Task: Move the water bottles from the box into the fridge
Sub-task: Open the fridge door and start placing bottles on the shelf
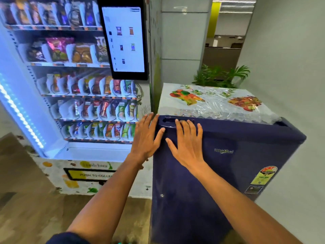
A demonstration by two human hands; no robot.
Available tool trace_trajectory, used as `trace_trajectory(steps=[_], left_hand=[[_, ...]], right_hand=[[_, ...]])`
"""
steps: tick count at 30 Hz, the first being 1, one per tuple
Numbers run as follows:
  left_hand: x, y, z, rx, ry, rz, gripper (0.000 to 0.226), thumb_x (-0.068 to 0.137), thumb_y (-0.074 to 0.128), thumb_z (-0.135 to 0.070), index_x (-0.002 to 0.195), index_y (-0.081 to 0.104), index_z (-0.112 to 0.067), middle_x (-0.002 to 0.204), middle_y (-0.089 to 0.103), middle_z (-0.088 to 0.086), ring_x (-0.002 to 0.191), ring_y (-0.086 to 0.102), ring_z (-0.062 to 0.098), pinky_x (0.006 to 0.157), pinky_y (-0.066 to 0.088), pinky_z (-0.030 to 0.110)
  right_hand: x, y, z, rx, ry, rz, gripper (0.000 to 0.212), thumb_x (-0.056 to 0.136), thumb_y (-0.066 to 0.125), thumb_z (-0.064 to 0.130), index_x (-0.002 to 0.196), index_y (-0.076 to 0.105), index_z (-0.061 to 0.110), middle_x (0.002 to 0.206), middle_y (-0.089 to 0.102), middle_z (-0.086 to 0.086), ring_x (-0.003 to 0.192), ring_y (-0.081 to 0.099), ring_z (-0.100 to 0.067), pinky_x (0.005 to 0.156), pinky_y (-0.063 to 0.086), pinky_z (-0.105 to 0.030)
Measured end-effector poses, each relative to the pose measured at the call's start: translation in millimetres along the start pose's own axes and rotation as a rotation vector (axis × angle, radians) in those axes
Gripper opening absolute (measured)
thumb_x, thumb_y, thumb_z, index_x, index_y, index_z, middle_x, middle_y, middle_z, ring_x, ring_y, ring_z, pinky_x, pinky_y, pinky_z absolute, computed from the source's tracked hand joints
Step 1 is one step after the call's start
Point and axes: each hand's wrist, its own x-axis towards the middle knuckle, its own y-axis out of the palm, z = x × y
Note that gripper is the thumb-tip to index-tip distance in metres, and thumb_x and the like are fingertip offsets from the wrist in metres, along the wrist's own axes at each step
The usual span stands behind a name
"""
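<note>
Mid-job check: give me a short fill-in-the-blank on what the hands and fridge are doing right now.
1. The fridge door is ____.
2. Both hands lie ____ against the door, the left hand at its edge and the right hand just below the handle recess.
3. Left of the fridge stands a ____ machine.

Missing words: closed; flat; vending

I'm facing a lit vending machine (73,81) on my left, its LED strip (21,117) glowing blue-white and a touchscreen (124,39) hanging on its side. Grey walls (288,67) are closing in the right, potted plants (219,76) standing behind, wood-look floor (35,208) lying below.
</note>
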Motion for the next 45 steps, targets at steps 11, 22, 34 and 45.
trace_trajectory(steps=[11,22,34,45], left_hand=[[27.2,8.8,-3.1,-0.109,0.084,-0.067,0.055,0.096,0.036,-0.051,0.13,0.053,-0.011,0.118,0.052,0.009,0.107,0.049,0.025,0.089,0.047,0.041],[8.1,-0.5,-29.0,-0.133,-0.056,-0.131,0.053,0.095,0.034,-0.052,0.112,0.058,-0.007,0.105,0.051,0.009,0.097,0.05,0.024,0.076,0.046,0.036],[-91.7,-36.4,-95.0,-0.116,-0.133,-0.233,0.042,0.1,0.032,-0.038,0.111,0.057,-0.006,0.105,0.05,0.01,0.095,0.049,0.026,0.08,0.046,0.044],[-181.0,-82.2,-161.3,-0.334,0.017,-0.225,0.037,0.091,0.049,-0.037,0.097,0.068,-0.007,0.086,0.052,0.001,0.086,0.049,0.017,0.075,0.035,0.02]], right_hand=[[1.2,-3.3,16.4,0.001,0.087,-0.091,0.056,0.098,0.039,0.048,0.139,0.049,0.012,0.137,0.052,-0.01,0.131,0.045,-0.029,0.117,0.019,-0.056],[-18.4,-23.6,15.4,0.052,0.069,-0.091,0.049,0.1,0.035,0.04,0.138,0.051,0.013,0.135,0.054,-0.008,0.129,0.047,-0.028,0.116,0.024,-0.055],[-101.5,-82.1,6.9,0.212,0.003,-0.118,0.05,0.1,0.036,0.046,0.133,0.054,0.013,0.135,0.054,-0.005,0.133,0.043,-0.025,0.119,0.018,-0.055],[-199.5,-147.3,-16.1,0.484,0.085,-0.243,0.05,0.101,0.036,0.05,0.124,0.057,0.011,0.132,0.056,-0.003,0.142,0.035,-0.023,0.121,0.014,-0.053]])
